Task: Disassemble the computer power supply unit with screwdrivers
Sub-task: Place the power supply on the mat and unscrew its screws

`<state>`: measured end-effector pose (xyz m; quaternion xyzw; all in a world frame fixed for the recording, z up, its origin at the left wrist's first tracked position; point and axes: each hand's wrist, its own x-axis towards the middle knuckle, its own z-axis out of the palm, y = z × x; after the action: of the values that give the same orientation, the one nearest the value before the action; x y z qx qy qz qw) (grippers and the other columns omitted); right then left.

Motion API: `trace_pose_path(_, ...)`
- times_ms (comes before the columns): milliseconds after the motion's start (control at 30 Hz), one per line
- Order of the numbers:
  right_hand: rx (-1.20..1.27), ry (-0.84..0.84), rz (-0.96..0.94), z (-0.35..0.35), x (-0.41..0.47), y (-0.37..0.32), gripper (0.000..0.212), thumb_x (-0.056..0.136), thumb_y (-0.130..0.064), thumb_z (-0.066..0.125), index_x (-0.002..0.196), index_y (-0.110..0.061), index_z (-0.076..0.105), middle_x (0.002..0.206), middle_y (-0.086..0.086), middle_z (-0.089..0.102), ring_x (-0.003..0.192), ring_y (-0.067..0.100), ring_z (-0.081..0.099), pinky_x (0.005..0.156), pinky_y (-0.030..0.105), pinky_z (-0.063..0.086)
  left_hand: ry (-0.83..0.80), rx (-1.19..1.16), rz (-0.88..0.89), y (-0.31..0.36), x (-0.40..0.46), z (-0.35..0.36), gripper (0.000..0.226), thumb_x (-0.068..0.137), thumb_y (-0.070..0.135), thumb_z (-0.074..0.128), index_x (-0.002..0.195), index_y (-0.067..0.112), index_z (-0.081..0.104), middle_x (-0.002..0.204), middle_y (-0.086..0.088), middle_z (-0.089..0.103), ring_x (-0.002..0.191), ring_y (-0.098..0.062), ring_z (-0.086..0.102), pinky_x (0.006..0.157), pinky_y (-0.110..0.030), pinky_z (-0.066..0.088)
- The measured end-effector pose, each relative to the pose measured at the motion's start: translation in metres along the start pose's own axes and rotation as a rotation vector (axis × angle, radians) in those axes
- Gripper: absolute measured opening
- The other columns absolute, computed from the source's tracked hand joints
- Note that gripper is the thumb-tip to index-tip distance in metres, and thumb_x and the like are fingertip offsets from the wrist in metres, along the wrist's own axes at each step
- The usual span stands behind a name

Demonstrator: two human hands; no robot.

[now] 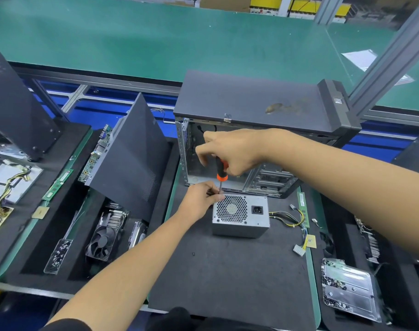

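The grey power supply unit (246, 222) sits on the black foam mat (227, 271), its honeycomb fan grille and power socket facing up. A black and orange screwdriver (221, 172) stands upright over the unit's far left corner. My right hand (230, 152) grips its handle from above. My left hand (202, 199) pinches the metal shaft just above the corner and touches the unit's edge. The tip is hidden behind my left fingers. Yellow and black cables (296, 220) trail from the unit's right side to a white connector (299, 250).
An empty black computer case (258, 103) stands open just behind the unit. A black side panel (134, 154) leans at the left, with a fan cooler (103, 240) and a screw tray (58, 255) below. A RAM stick (303, 209) and plastic tray (349, 292) lie at right.
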<state>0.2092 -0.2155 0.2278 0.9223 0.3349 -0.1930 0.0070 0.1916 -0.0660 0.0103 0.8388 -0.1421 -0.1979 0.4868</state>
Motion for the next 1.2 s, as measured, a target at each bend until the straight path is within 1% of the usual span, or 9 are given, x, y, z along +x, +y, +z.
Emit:
trace_pose_path(133, -0.338, 0.087, 0.085, -0.001, 0.002, -0.008, 0.027, 0.088, -0.051, 0.053, 0.093, -0.025, 0.044, 0.073, -0.004, 0.045, 0.057, 0.019, 0.041, 0.048, 0.03, 0.021, -0.004, 0.024, -0.002, 0.0, 0.001, 0.0, 0.018, 0.088, 0.027, 0.081, 0.078, 0.025, 0.066, 0.091, 0.017, 0.076, 0.082, 0.001, 0.07, 0.075, -0.011, 0.053)
trace_pose_path(233, -0.354, 0.079, 0.121, -0.001, 0.003, -0.01, 0.023, 0.094, -0.042, 0.043, 0.088, -0.021, 0.044, 0.062, -0.001, 0.038, 0.052, 0.016, 0.036, 0.048, 0.031, 0.02, -0.005, 0.015, -0.015, 0.0, 0.001, -0.001, 0.017, 0.088, 0.027, 0.081, 0.08, 0.021, 0.067, 0.091, 0.014, 0.076, 0.081, 0.0, 0.07, 0.076, -0.013, 0.054)
trace_pose_path(400, -0.083, 0.005, 0.031, -0.007, 0.0, -0.005, 0.009, 0.079, -0.021, 0.06, 0.082, -0.027, 0.054, 0.078, -0.009, 0.049, 0.068, 0.008, 0.048, 0.052, 0.029, 0.025, -0.002, 0.009, -0.033, 0.001, 0.002, -0.001, 0.019, 0.086, 0.027, 0.083, 0.081, 0.015, 0.069, 0.083, 0.017, 0.075, 0.074, 0.005, 0.067, 0.068, -0.006, 0.048)
trace_pose_path(567, 0.184, -0.044, -0.017, -0.006, -0.006, 0.009, 0.031, 0.067, 0.004, 0.053, 0.079, -0.019, 0.069, 0.095, -0.001, 0.053, 0.086, 0.014, 0.053, 0.055, 0.015, 0.036, -0.008, 0.015, -0.003, 0.002, 0.001, -0.003, 0.016, 0.088, 0.026, 0.081, 0.081, 0.017, 0.07, 0.093, 0.009, 0.078, 0.083, -0.006, 0.072, 0.078, -0.019, 0.057)
trace_pose_path(700, 0.014, 0.005, 0.065, -0.004, -0.007, 0.01, 0.028, 0.08, -0.029, 0.069, 0.103, -0.028, 0.053, 0.094, -0.008, 0.048, 0.074, 0.012, 0.05, 0.054, 0.032, 0.033, -0.014, 0.005, -0.012, 0.002, 0.002, -0.002, 0.02, 0.087, 0.025, 0.082, 0.073, 0.027, 0.067, 0.081, 0.019, 0.074, 0.074, 0.005, 0.068, 0.07, -0.008, 0.05)
trace_pose_path(800, -0.266, 0.073, 0.118, -0.001, -0.005, 0.002, 0.024, 0.09, -0.046, 0.052, 0.091, -0.025, 0.039, 0.071, -0.001, 0.049, 0.058, 0.021, 0.044, 0.048, 0.032, 0.024, -0.014, 0.007, -0.012, 0.002, 0.002, -0.002, 0.021, 0.086, 0.027, 0.083, 0.073, 0.027, 0.067, 0.076, 0.026, 0.072, 0.071, 0.007, 0.067, 0.068, -0.007, 0.048)
trace_pose_path(1000, -0.074, 0.075, 0.038, 0.0, -0.002, -0.005, 0.011, 0.082, -0.03, 0.06, 0.084, -0.027, 0.05, 0.074, -0.008, 0.052, 0.067, 0.012, 0.049, 0.052, 0.029, 0.025, -0.016, -0.02, -0.022, -0.001, 0.004, -0.001, 0.02, 0.086, 0.023, 0.083, 0.075, 0.02, 0.067, 0.091, 0.008, 0.078, 0.085, -0.006, 0.073, 0.081, -0.022, 0.058)
trace_pose_path(1100, 0.196, 0.02, 0.029, 0.001, -0.005, -0.005, 0.019, 0.068, -0.007, 0.058, 0.077, -0.024, 0.063, 0.089, -0.006, 0.052, 0.082, 0.014, 0.055, 0.054, 0.029, 0.034, -0.028, -0.052, -0.024, -0.001, 0.004, -0.002, 0.021, 0.086, 0.02, 0.082, 0.073, 0.02, 0.066, 0.087, 0.015, 0.078, 0.081, 0.001, 0.072, 0.075, -0.016, 0.056)
trace_pose_path(1200, 0.214, -0.025, 0.041, 0.001, -0.008, -0.005, 0.029, 0.065, -0.004, 0.052, 0.08, -0.025, 0.066, 0.092, -0.003, 0.055, 0.083, 0.015, 0.057, 0.053, 0.029, 0.036, -0.032, -0.07, -0.03, -0.001, 0.004, -0.002, 0.019, 0.087, 0.018, 0.082, 0.075, 0.02, 0.068, 0.077, 0.024, 0.074, 0.07, 0.008, 0.067, 0.065, -0.008, 0.049)
